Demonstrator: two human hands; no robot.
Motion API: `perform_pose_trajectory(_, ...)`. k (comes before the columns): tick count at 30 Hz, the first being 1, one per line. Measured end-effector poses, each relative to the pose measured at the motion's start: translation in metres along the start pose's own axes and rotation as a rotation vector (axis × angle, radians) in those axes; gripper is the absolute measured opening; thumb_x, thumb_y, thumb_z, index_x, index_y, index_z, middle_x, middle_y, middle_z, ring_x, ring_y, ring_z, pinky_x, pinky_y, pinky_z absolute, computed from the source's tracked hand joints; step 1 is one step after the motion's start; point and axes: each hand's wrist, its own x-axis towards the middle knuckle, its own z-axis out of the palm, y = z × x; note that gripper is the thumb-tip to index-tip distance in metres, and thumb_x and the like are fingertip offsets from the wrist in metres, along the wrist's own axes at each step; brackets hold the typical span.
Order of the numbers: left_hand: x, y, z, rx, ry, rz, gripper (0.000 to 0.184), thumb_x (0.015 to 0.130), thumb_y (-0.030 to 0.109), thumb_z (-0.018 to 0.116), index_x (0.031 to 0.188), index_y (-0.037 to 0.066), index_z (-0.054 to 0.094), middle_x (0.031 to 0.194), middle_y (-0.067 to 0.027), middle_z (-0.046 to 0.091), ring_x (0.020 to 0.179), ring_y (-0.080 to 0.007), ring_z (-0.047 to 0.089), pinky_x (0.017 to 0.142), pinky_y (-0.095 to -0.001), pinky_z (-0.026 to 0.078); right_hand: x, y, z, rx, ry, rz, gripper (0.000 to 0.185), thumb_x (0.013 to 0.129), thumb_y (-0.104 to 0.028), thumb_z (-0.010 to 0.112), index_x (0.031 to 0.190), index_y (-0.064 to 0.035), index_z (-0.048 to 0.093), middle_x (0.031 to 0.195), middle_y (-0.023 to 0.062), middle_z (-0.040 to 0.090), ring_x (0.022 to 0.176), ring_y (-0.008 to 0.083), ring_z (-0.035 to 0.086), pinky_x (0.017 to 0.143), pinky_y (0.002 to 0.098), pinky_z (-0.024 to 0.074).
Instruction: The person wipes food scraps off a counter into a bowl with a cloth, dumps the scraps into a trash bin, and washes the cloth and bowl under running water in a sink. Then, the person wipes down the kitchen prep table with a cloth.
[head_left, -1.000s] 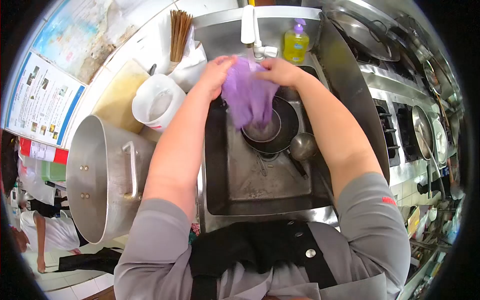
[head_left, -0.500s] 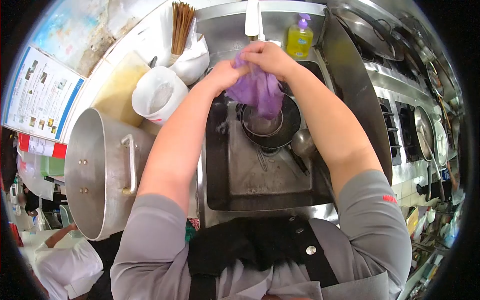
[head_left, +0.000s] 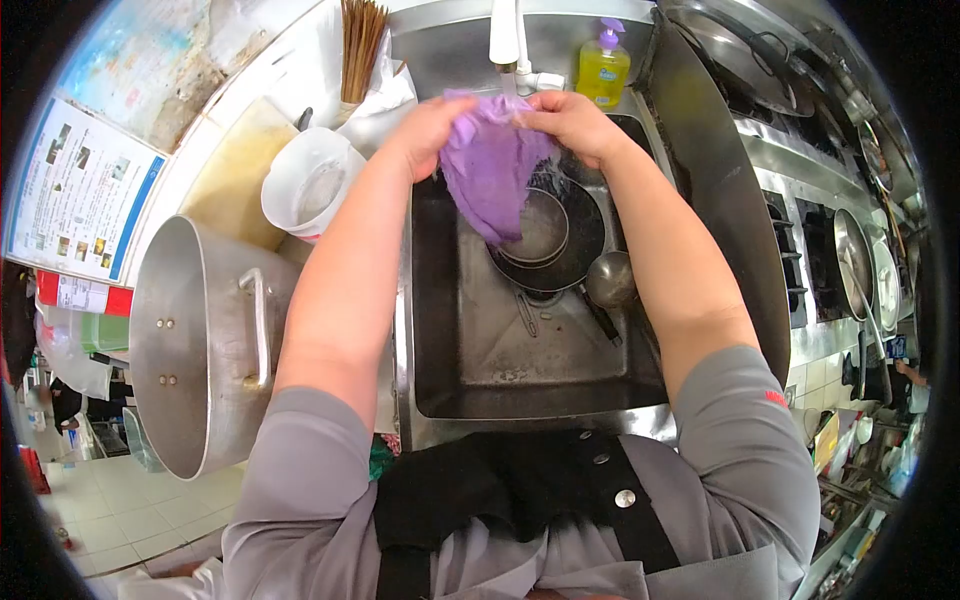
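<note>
A wet purple cloth (head_left: 490, 170) hangs spread between my two hands, beneath the white faucet (head_left: 505, 35). My left hand (head_left: 430, 130) is closed on its upper left part. The upper right edge is pinched between the thumb and fingers of my right hand (head_left: 575, 122). Below the cloth, in the metal sink (head_left: 540, 385), lies a black frying pan (head_left: 588, 225) with a round metal bowl (head_left: 540, 225) in it. The cloth's lower end hides part of the bowl and pan. A ladle (head_left: 610, 280) leans beside the pan's handle.
A big metal pot (head_left: 185, 350) stands left of the sink. Behind it are a white plastic container (head_left: 310, 180) and a bundle of thin sticks (head_left: 360, 50). A yellow soap bottle (head_left: 602, 70) stands at the back right. Stoves with pans (head_left: 850, 260) are beyond the right-hand partition.
My hands have moved apart, and the bunched cloth between them is now spread wider and further left. The person in white at lower left has mostly left view.
</note>
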Motion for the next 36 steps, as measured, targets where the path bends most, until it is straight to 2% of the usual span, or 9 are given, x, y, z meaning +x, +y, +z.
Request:
perform_pose_trajectory(4, -0.007, -0.014, 0.027, 0.862, -0.032, 0.085, 0.038, 0.098, 0.029, 0.057, 0.128, 0.006, 0.057, 0.118, -0.0123, 0.066, 0.106, -0.0243, 0.064, 0.094, -0.0370, 0.051, 0.010, -0.013, 0.016, -0.034, 0.043, -0.075, 0.029, 0.085, -0.023, 0.076, 0.106, -0.0026, 0.069, 0.091, 0.0009, 0.066, 0.084, 0.0099, 0.059, 0.075, 0.0261, 0.0476)
perform_pose_trajectory(7, 0.010, -0.011, 0.033, -0.049, -0.001, -0.034, 0.036, 0.097, 0.030, 0.058, 0.125, 0.008, 0.059, 0.115, -0.0114, 0.067, 0.103, -0.0244, 0.065, 0.093, -0.0404, 0.051, 0.010, -0.002, 0.031, 0.252, 0.054, -0.110, 0.056, 0.078, -0.026, 0.084, 0.122, -0.0020, 0.060, 0.108, 0.0073, 0.066, 0.099, 0.0157, 0.061, 0.088, 0.0310, 0.0492)
perform_pose_trajectory(10, 0.028, -0.005, 0.022, -0.341, 0.077, 0.002, 0.029, 0.097, 0.028, 0.057, 0.114, 0.006, 0.062, 0.108, -0.0110, 0.067, 0.097, -0.0258, 0.065, 0.090, -0.0432, 0.051, -0.008, 0.017, 0.041, 0.161, -0.062, -0.060, 0.078, 0.074, -0.024, 0.086, 0.138, -0.0035, 0.047, 0.124, 0.0119, 0.062, 0.117, 0.0222, 0.057, 0.104, 0.0367, 0.0431)
perform_pose_trajectory(12, 0.029, 0.000, 0.015, -0.432, 0.130, -0.002, 0.023, 0.098, 0.028, 0.054, 0.107, 0.007, 0.060, 0.106, -0.0109, 0.067, 0.094, -0.0265, 0.065, 0.088, -0.0429, 0.052, -0.001, 0.062, 0.031, -0.466, -0.116, -0.054, 0.064, 0.075, -0.017, 0.080, 0.131, 0.0004, 0.053, 0.118, 0.0116, 0.066, 0.111, 0.0232, 0.061, 0.103, 0.0353, 0.0444)
perform_pose_trajectory(15, 0.036, -0.016, -0.005, -0.532, 0.215, -0.001, 0.026, 0.101, 0.028, 0.050, 0.110, 0.006, 0.060, 0.108, -0.0113, 0.067, 0.098, -0.0289, 0.065, 0.092, -0.0451, 0.051, -0.016, 0.061, 0.010, -0.063, -0.195, 0.262, 0.051, 0.078, -0.015, 0.077, 0.123, 0.0005, 0.060, 0.113, 0.0100, 0.069, 0.106, 0.0227, 0.064, 0.101, 0.0349, 0.0460)
perform_pose_trajectory(18, 0.042, -0.041, -0.027, -0.631, 0.275, -0.113, 0.030, 0.103, 0.029, 0.044, 0.114, 0.005, 0.058, 0.111, -0.0122, 0.067, 0.107, -0.0300, 0.064, 0.099, -0.0504, 0.047, -0.027, 0.045, -0.003, 0.497, -0.115, 0.194, 0.037, 0.083, -0.008, 0.069, 0.119, -0.0030, 0.064, 0.110, 0.0095, 0.070, 0.100, 0.0191, 0.067, 0.094, 0.0348, 0.0512)
perform_pose_trajectory(27, 0.024, -0.076, 0.001, -0.310, 0.259, -0.367, 0.051, 0.102, 0.051, 0.035, 0.131, 0.013, 0.054, 0.131, -0.0140, 0.060, 0.124, -0.0352, 0.053, 0.103, -0.0622, 0.038, -0.020, 0.021, -0.012, 0.545, -0.102, 0.127, 0.031, 0.088, -0.005, 0.059, 0.118, -0.0010, 0.060, 0.109, 0.0114, 0.069, 0.099, 0.0219, 0.067, 0.092, 0.0379, 0.0523)
perform_pose_trajectory(31, 0.023, -0.102, 0.017, -0.120, 0.413, -0.632, 0.078, 0.095, 0.067, 0.038, 0.150, 0.012, 0.035, 0.156, -0.0173, 0.031, 0.144, -0.0437, 0.024, 0.113, -0.0630, 0.021, -0.010, 0.018, -0.001, 0.528, -0.047, 0.130, 0.028, 0.087, -0.006, 0.059, 0.115, -0.0004, 0.060, 0.106, 0.0112, 0.068, 0.096, 0.0217, 0.067, 0.090, 0.0373, 0.0532)
perform_pose_trajectory(36, 0.029, -0.122, 0.005, 0.067, 0.165, -0.224, 0.060, 0.092, 0.038, 0.056, 0.144, 0.011, 0.044, 0.147, -0.0161, 0.040, 0.133, -0.0325, 0.040, 0.104, -0.0583, 0.035, 0.003, 0.014, 0.000, 0.381, -0.095, 0.155, 0.027, 0.085, -0.008, 0.061, 0.110, 0.0015, 0.063, 0.101, 0.0121, 0.069, 0.088, 0.0213, 0.068, 0.083, 0.0358, 0.0550)
